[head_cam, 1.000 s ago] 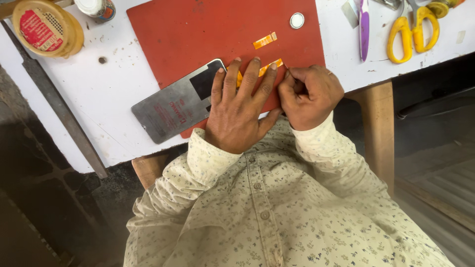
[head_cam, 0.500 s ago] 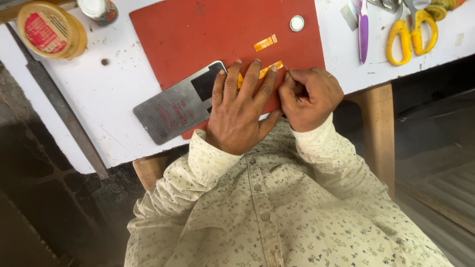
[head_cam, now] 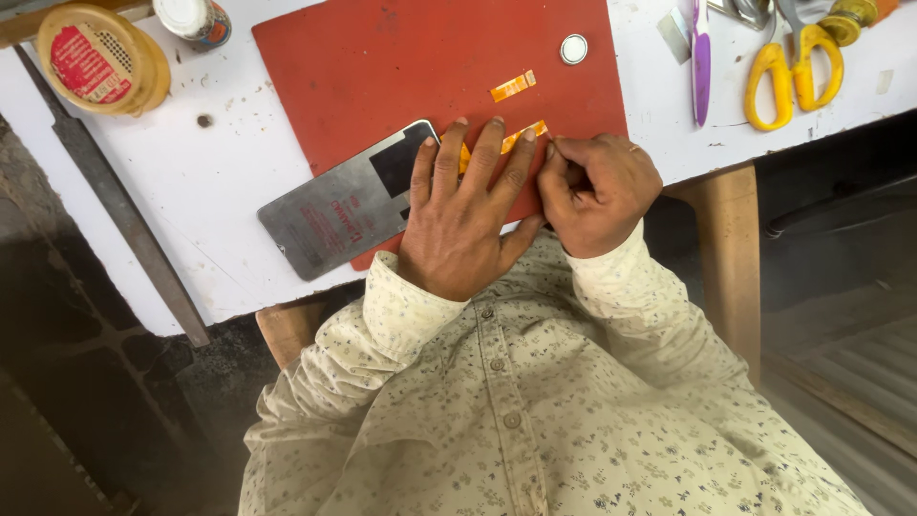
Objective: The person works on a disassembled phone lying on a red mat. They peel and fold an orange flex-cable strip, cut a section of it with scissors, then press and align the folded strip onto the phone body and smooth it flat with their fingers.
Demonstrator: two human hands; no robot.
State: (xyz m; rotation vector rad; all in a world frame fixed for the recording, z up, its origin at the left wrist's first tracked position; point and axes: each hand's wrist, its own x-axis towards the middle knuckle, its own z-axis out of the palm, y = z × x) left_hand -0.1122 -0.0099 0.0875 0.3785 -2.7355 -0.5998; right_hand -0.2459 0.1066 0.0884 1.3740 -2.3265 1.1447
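My left hand (head_cam: pixel 466 218) lies flat with fingers spread on a grey metal plate (head_cam: pixel 334 212), which rests partly on a red mat (head_cam: pixel 411 67). An orange strip (head_cam: pixel 522 136) peeks out between those fingers. My right hand (head_cam: pixel 594 191) is curled beside it, fingertips pinched at the strip's right end; whatever it pinches is hidden. A second small orange strip (head_cam: pixel 512 86) lies loose on the mat above.
A white table (head_cam: pixel 181 182) bears a yellow tape roll (head_cam: pixel 99 59), a small tin (head_cam: pixel 194 19), a round white disc (head_cam: pixel 573 49), a purple-handled tool (head_cam: pixel 701 59) and yellow scissors (head_cam: pixel 795 67). A dark metal bar (head_cam: pixel 124 210) lies along the left edge.
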